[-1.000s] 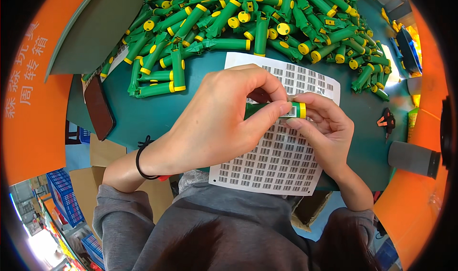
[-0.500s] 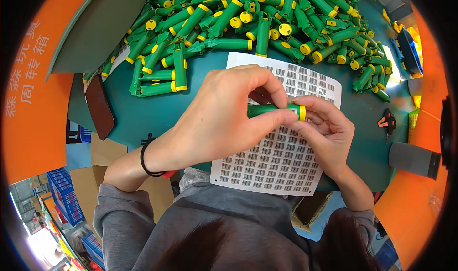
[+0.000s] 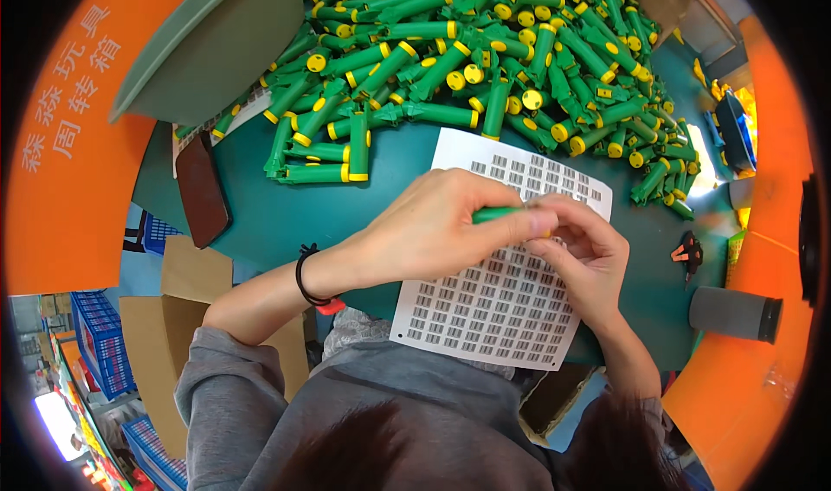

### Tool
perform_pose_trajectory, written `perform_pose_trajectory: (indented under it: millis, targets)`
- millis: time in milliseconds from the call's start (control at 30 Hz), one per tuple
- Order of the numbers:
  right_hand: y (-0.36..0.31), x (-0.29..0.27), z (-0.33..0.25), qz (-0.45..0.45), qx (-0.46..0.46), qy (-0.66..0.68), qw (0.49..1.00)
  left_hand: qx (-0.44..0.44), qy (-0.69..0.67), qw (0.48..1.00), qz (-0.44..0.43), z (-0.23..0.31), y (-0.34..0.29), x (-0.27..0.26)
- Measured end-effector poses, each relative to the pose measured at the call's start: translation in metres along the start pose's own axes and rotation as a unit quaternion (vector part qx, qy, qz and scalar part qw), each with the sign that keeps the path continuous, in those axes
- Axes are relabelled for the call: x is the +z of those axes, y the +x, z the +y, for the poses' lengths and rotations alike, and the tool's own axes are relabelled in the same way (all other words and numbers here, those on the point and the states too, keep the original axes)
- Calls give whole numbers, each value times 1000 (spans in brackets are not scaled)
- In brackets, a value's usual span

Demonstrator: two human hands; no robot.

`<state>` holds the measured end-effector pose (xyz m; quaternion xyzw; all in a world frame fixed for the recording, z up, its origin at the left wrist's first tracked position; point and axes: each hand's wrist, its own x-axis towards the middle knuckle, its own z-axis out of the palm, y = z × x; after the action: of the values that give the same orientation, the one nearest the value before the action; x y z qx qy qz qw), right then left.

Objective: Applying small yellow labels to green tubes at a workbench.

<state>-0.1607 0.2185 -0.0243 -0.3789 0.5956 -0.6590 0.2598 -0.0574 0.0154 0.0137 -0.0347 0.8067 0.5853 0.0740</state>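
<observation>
A green plastic tube [image 3: 494, 215] with a yellow end is held between my hands over the label sheet. My left hand [image 3: 450, 224] pinches it between thumb and fingers, covering much of its length. At the yellow end, the curled fingers and thumb of my right hand [image 3: 585, 253] close on the tube, and that end is mostly hidden. Beneath both hands lies a white sheet of small printed barcode labels [image 3: 472, 318], some of its top rows bare. A large heap of similar green tubes with yellow ends [image 3: 433, 80] covers the far side of the table.
On the green table [image 3: 268, 210], a dark brown flat case [image 3: 204, 192] lies left. A grey-green bin [image 3: 216, 54] tilts at far left. Small orange-and-black snips [image 3: 688, 254] and a grey cup [image 3: 736, 314] are right. An open cardboard box [image 3: 173, 344] stands below left.
The tube has turned or shifted in my fingers, so its yellow end is now largely covered by my left thumb. The view has shifted a little; the heap appears lower and further right.
</observation>
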Motion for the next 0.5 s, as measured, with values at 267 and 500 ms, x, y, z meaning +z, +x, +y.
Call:
perform_pose_trajectory:
  millis: [267,500]
  targets:
    - [37,-27,-6,21,-66,-500,863,-52,448,616,646,29,-76,-218]
    - [33,-36,12,30,76,-337,938,321,376,833,250,-14,9,-32]
